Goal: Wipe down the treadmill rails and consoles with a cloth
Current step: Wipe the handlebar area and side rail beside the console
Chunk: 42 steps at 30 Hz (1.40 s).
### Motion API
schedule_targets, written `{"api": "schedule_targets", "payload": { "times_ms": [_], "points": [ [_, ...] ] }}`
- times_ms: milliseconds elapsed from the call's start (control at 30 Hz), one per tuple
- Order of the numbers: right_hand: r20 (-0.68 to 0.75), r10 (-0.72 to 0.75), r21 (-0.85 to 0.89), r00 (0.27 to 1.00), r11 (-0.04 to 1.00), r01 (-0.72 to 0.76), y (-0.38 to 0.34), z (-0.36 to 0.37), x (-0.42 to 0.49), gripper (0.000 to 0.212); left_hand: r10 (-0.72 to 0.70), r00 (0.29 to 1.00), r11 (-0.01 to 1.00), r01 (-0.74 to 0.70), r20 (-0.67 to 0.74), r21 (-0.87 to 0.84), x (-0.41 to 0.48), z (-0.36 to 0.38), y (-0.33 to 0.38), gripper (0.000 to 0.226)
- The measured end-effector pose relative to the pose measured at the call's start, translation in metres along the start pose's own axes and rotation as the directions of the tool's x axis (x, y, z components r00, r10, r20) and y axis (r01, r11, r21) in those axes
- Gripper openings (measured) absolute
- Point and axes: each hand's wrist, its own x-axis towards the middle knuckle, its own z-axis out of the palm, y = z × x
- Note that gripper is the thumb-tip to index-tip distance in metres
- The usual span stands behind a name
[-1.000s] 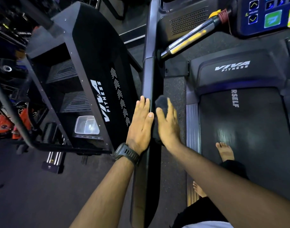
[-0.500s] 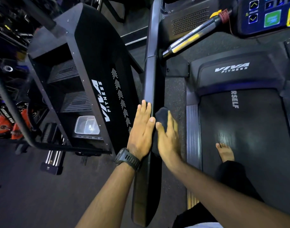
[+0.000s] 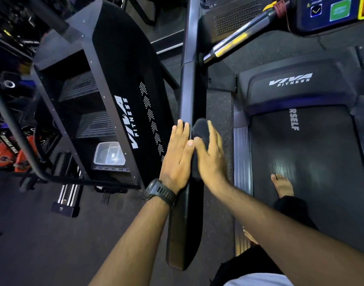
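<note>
The treadmill's long black left rail (image 3: 192, 83) runs from the top of the view down toward me. A dark cloth (image 3: 200, 129) lies against the rail's right side. My right hand (image 3: 211, 157) presses the cloth flat onto the rail with straight fingers. On the rail's left side my left hand (image 3: 178, 157), with a black watch at the wrist, lies flat, fingers straight and pointing up along it. The console (image 3: 334, 13) with a green button and arrow keys sits at the top right.
A black Viva Fitness stair machine (image 3: 123, 83) stands close on the left, a clear plastic tub (image 3: 109, 153) on its lower step. The treadmill belt (image 3: 305, 162) holds my bare foot (image 3: 282, 184). A chrome handlebar (image 3: 239, 44) angles from rail to console.
Both hands slid down the rail toward me and have come back up a little, the cloth moving with the right hand. The view has tilted slightly.
</note>
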Motion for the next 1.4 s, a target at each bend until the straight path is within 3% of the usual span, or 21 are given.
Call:
{"api": "schedule_targets", "payload": {
  "times_ms": [100,233,300,433,467,567,633,733,800,967,1000,1100,1133,1300,1333,1400],
  "points": [
    [0.022,0.227,-0.06,0.974,0.972,-0.225,0.012,-0.001,-0.014,0.063,-0.004,1.0,1.0,0.004,-0.002,-0.012,-0.008,0.001,0.0,0.07],
    [-0.023,-0.075,-0.004,0.997,0.997,0.075,0.004,0.002,-0.039,0.061,0.004,1.0,1.0,-0.004,-0.006,-0.003,-0.01,0.0,-0.001,0.07],
    [-0.016,-0.097,-0.021,0.995,0.995,0.097,0.003,0.002,-0.021,0.059,-0.005,1.0,1.0,0.005,-0.004,-0.003,-0.009,0.001,-0.002,0.069],
    [0.011,0.248,-0.085,0.969,0.966,-0.246,0.011,0.0,-0.022,0.062,-0.004,1.0,1.0,0.004,-0.014,-0.012,-0.015,0.002,-0.003,0.071],
    [0.015,0.227,-0.089,0.974,0.97,-0.225,0.011,0.001,-0.033,0.063,-0.001,1.0,1.0,0.0,-0.016,-0.011,-0.016,0.001,-0.003,0.071],
    [-0.012,-0.027,-0.04,1.0,0.999,0.026,0.005,0.0,-0.048,0.062,0.011,1.0,1.0,-0.011,-0.012,-0.006,-0.017,0.001,-0.003,0.072],
    [-0.006,-0.061,-0.06,0.998,0.996,0.061,0.005,-0.001,-0.033,0.06,0.007,1.0,1.0,-0.007,-0.008,-0.009,-0.019,0.002,-0.003,0.072],
    [-0.008,0.222,-0.08,0.975,0.972,-0.222,0.012,0.0,-0.024,0.062,0.0,1.0,1.0,0.0,-0.007,-0.017,-0.026,0.002,-0.003,0.072],
    [0.008,0.285,-0.123,0.958,0.952,-0.282,0.012,0.0,-0.041,0.063,-0.001,1.0,1.0,0.001,-0.009,-0.014,-0.031,0.002,-0.002,0.072],
    [-0.013,-0.059,-0.061,0.998,0.996,0.058,-0.002,0.0,-0.05,0.06,-0.01,1.0,1.0,0.01,-0.003,-0.008,-0.033,0.001,-0.004,0.066],
    [-0.018,-0.04,-0.039,0.999,0.998,0.039,0.001,0.0,-0.042,0.06,-0.011,1.0,1.0,0.011,-0.003,0.0,-0.035,0.002,-0.004,0.066],
    [0.014,0.257,-0.038,0.966,0.966,-0.256,0.016,0.0,-0.041,0.062,-0.034,0.999,0.999,0.034,-0.011,0.004,-0.045,0.005,-0.002,0.068],
    [0.027,0.289,-0.054,0.957,0.956,-0.288,0.018,-0.001,-0.051,0.063,-0.041,0.999,0.999,0.041,-0.008,0.006,-0.047,0.005,-0.002,0.067],
    [0.05,-0.125,-0.028,0.991,0.992,0.126,0.006,-0.003,-0.069,0.07,-0.068,0.997,0.998,0.068,-0.031,-0.014,-0.054,0.004,0.002,0.057],
    [0.04,-0.101,-0.038,0.994,0.994,0.103,0.008,-0.002,-0.06,0.068,-0.071,0.997,0.997,0.07,-0.032,-0.016,-0.056,0.004,0.002,0.058],
    [0.017,0.108,-0.03,0.994,0.994,-0.107,0.014,-0.001,-0.047,0.063,-0.057,0.998,0.998,0.058,-0.033,0.01,-0.061,0.006,0.001,0.066]
  ]
}}
